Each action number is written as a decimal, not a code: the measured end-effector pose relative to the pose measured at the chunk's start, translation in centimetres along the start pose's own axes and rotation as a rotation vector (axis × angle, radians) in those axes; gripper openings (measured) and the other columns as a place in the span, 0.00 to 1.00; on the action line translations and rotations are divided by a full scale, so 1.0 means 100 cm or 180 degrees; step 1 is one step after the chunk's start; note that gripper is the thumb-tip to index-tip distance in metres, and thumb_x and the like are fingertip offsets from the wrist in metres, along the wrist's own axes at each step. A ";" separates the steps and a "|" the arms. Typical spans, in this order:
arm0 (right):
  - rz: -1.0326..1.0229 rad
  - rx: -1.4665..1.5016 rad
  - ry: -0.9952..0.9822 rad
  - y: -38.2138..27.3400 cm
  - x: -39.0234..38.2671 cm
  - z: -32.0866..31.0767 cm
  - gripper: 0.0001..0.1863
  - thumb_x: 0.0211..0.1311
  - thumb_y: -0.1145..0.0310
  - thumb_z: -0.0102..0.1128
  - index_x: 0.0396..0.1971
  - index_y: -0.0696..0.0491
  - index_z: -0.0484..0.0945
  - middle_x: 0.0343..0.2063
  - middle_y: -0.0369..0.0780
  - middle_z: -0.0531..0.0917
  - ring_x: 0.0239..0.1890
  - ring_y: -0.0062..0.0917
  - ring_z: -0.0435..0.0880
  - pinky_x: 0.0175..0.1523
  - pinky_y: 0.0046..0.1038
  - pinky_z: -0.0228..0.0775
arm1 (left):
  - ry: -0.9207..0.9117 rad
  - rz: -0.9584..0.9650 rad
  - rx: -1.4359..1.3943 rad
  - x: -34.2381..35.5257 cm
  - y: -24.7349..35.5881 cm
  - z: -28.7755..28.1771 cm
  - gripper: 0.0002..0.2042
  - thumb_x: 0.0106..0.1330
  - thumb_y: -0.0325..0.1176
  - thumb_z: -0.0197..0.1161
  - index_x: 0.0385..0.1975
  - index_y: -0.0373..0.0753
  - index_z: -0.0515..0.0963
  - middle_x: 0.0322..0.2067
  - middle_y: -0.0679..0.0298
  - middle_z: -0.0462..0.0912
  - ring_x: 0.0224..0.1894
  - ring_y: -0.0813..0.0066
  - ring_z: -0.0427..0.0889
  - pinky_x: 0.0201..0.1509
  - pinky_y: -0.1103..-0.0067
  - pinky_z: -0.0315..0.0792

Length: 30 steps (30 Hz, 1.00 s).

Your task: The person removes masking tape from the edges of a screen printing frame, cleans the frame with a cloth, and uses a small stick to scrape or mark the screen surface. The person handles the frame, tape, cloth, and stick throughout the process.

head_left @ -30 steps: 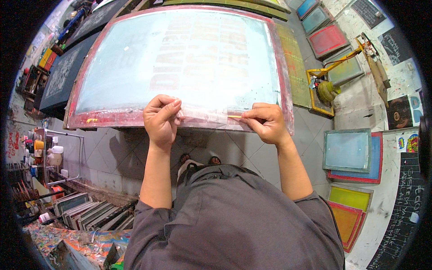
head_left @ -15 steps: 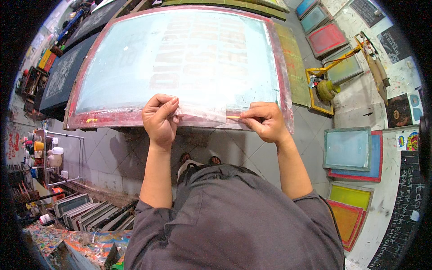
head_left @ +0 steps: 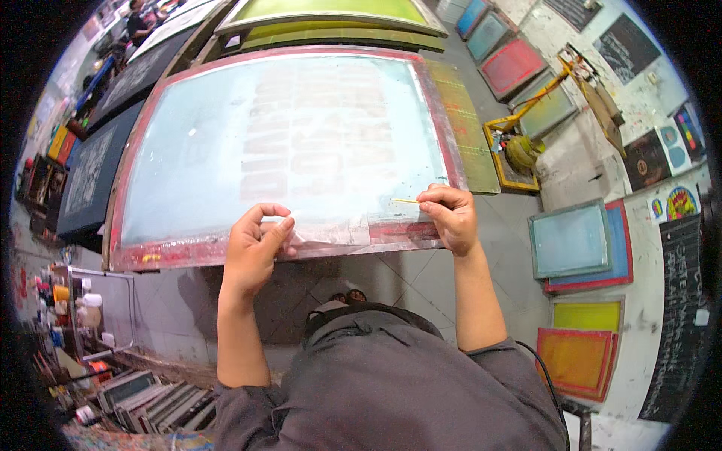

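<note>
A large silkscreen frame [head_left: 180, 257] with a red border and pale blue mesh lies in front of me, with faint block lettering showing through the mesh. Above its near edge, my left hand [head_left: 258, 244] pinches the left end of a thin, translucent whitish sheet [head_left: 335, 231]. The sheet's right part rests on or just over the red border; I cannot tell which. At the frame's near right corner, my right hand [head_left: 453, 218] grips a thin yellowish stick [head_left: 404, 201] between thumb and fingers. Its free end points left over the mesh, apart from the sheet.
More screens [head_left: 331, 13] lie beyond the frame. Dark printed panels [head_left: 94, 169] stand to the left. Along the right wall lean several coloured screens [head_left: 571, 239], near a yellow metal stand [head_left: 519, 154]. At lower left are a metal rack [head_left: 98, 272] and a row of small frames [head_left: 162, 406].
My view has shifted, so the frame sits lower in it. The stick has moved up from the sheet's right edge to over the mesh. My left hand keeps its pinch on the sheet.
</note>
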State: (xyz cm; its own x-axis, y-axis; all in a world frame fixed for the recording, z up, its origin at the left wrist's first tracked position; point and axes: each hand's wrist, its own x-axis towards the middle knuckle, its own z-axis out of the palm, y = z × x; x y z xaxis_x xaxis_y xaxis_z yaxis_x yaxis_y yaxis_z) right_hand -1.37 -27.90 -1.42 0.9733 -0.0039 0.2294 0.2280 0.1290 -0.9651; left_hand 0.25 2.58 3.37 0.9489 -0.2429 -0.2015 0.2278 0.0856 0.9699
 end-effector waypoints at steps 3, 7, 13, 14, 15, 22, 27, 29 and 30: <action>-0.0060 0.1058 0.0339 0.003 -0.002 0.000 0.07 0.49 0.84 0.57 0.30 0.65 0.79 0.27 0.38 0.77 0.28 0.17 0.72 0.33 0.16 0.61 | -0.0396 -0.0332 0.0336 0.006 0.006 -0.010 0.08 0.65 0.31 0.55 0.31 0.30 0.73 0.17 0.63 0.77 0.19 0.81 0.75 0.23 0.85 0.70; -0.0068 0.1337 0.0398 0.008 -0.002 -0.005 0.08 0.49 0.84 0.57 0.31 0.64 0.78 0.28 0.39 0.79 0.28 0.18 0.73 0.34 0.18 0.63 | -0.1334 -0.0663 0.0624 0.022 0.014 -0.027 0.15 0.68 0.36 0.51 0.24 0.30 0.74 0.18 0.63 0.77 0.21 0.80 0.77 0.24 0.85 0.71; -0.0179 0.0870 0.0911 0.005 -0.001 0.001 0.05 0.49 0.81 0.59 0.29 0.63 0.79 0.26 0.38 0.80 0.28 0.18 0.75 0.34 0.17 0.65 | -0.1789 -0.0116 0.0562 0.029 -0.003 -0.037 0.13 0.67 0.35 0.52 0.25 0.32 0.76 0.17 0.65 0.77 0.21 0.81 0.77 0.24 0.85 0.71; -0.0270 0.0275 0.1161 0.005 -0.003 0.005 0.05 0.50 0.81 0.59 0.28 0.63 0.80 0.25 0.38 0.80 0.28 0.17 0.75 0.34 0.17 0.66 | -0.1770 -0.0014 0.0682 0.026 -0.005 -0.037 0.13 0.67 0.35 0.52 0.25 0.32 0.76 0.17 0.65 0.76 0.21 0.81 0.77 0.23 0.85 0.70; -0.0386 -0.0301 0.1390 0.009 0.000 0.011 0.04 0.50 0.80 0.60 0.28 0.62 0.80 0.25 0.37 0.80 0.28 0.17 0.75 0.34 0.17 0.66 | -0.1724 0.0113 0.0815 0.023 -0.006 -0.039 0.13 0.67 0.34 0.53 0.24 0.32 0.76 0.17 0.66 0.76 0.21 0.81 0.76 0.23 0.85 0.70; -0.0434 -0.1548 0.2043 0.010 -0.001 0.025 0.04 0.49 0.77 0.61 0.25 0.61 0.81 0.21 0.34 0.79 0.23 0.13 0.73 0.29 0.16 0.64 | -0.1555 0.0172 0.0843 0.020 -0.004 -0.038 0.14 0.66 0.35 0.53 0.21 0.33 0.76 0.16 0.67 0.75 0.19 0.83 0.75 0.21 0.85 0.68; -0.0460 -0.1227 0.2302 0.017 0.002 0.020 0.05 0.48 0.76 0.61 0.25 0.61 0.81 0.19 0.33 0.78 0.21 0.13 0.72 0.28 0.16 0.63 | -0.1551 0.0282 0.0869 0.020 -0.007 -0.040 0.15 0.67 0.36 0.53 0.21 0.33 0.76 0.17 0.68 0.75 0.19 0.83 0.74 0.20 0.86 0.67; -0.0362 -0.1281 0.2243 0.017 0.002 0.021 0.05 0.48 0.75 0.61 0.26 0.60 0.81 0.19 0.33 0.79 0.21 0.13 0.72 0.28 0.17 0.63 | -0.1523 0.0209 0.0874 0.022 -0.007 -0.041 0.14 0.67 0.36 0.53 0.21 0.34 0.75 0.17 0.68 0.75 0.19 0.83 0.74 0.20 0.86 0.67; -0.0323 -0.1313 0.2204 0.016 0.003 0.020 0.06 0.48 0.74 0.61 0.26 0.60 0.81 0.19 0.33 0.79 0.21 0.13 0.72 0.28 0.17 0.63 | -0.1520 0.0200 0.0833 0.022 -0.007 -0.040 0.14 0.67 0.36 0.53 0.21 0.34 0.75 0.17 0.68 0.75 0.19 0.83 0.74 0.20 0.86 0.67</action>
State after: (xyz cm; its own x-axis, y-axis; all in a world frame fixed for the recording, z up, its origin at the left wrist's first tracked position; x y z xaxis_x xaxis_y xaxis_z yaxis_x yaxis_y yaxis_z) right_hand -0.75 -25.70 -2.63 0.7118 -0.6260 0.3184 0.1756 -0.2803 -0.9437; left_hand 3.09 5.84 1.68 0.7404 -0.6620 -0.1167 0.0542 -0.1143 0.9920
